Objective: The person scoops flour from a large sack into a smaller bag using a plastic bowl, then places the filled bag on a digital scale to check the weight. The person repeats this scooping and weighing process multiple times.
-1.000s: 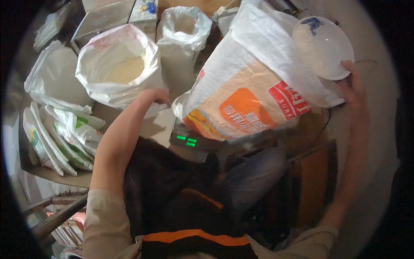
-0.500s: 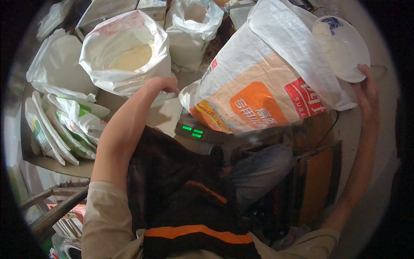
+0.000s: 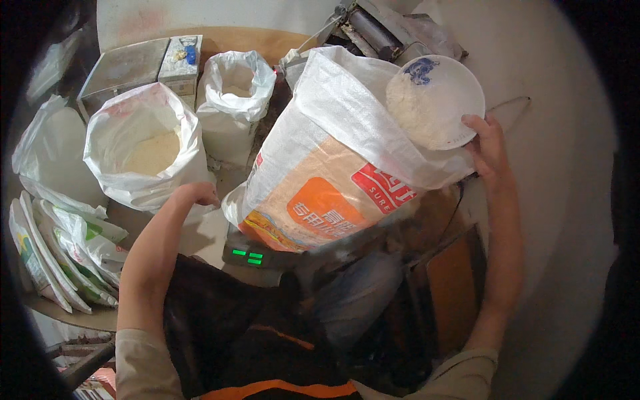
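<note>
A white plate (image 3: 461,87) with a blue pattern and a heap of pale flour (image 3: 410,113) is in my right hand (image 3: 492,148), thumb on its rim. It is at the open mouth of a tall woven sack (image 3: 280,160), which leans to the right. My left hand (image 3: 197,194) is low between that sack and an open white bag (image 3: 107,177) of pale yellowish powder. Its fingers are curled and partly hidden, and what they pinch, if anything, does not show. By the sack's foot is a scale (image 3: 257,259) with a green lit display.
A smaller open white bag (image 3: 230,137) of powder stands behind. Far left are another white bag (image 3: 60,153) and several flat folded bags (image 3: 50,260). A metal box (image 3: 123,70) stands at the back, with machinery (image 3: 373,30) further right. A pale wall (image 3: 553,220) rises on the right.
The whole view has swung, so the sack, bags and both hands appear further left and lower, and more of the back shows. My right hand still holds the plate by the sack's mouth.
</note>
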Motion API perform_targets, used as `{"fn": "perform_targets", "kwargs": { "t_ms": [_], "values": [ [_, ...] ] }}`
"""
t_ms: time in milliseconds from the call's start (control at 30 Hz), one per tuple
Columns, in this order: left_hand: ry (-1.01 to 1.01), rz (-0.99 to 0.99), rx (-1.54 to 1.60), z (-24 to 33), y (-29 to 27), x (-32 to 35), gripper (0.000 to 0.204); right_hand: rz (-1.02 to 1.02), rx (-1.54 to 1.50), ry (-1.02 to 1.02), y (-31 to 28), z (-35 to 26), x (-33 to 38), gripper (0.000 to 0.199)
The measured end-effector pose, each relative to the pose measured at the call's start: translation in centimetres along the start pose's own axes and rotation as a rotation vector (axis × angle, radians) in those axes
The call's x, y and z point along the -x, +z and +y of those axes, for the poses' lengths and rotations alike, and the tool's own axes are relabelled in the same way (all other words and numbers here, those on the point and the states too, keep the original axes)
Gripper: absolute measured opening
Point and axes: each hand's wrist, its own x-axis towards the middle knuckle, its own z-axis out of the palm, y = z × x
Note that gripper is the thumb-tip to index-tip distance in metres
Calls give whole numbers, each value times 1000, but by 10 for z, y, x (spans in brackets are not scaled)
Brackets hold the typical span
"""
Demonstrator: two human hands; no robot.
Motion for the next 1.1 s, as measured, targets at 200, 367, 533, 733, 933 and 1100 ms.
{"fn": "perform_targets", "kwargs": {
  "t_ms": [200, 367, 533, 733, 933, 1100],
  "values": [
    [-75, -125, -130, -43, 21, -28, 45, 30, -1, 8, 4, 0, -4, 42],
    [-82, -131, 28, -38, 17, -16, 43, -36, -11, 38, -30, 20, -22, 40],
    [-98, -81, -31, 25, -13, 8, 48, -12, -130, 133, -44, 15, -17, 41],
    [-161, -96, -80, 29, -15, 15, 48, -58, 152, -148, -54, 29, -19, 51],
    [-97, -68, -107, 22, -10, 10, 46, -16, 10, 63, -34, 11, -17, 46],
    [-116, -176, -57, 4, -2, -11, 47, 29, 124, 23, -23, 15, -4, 43]
  ]
}}
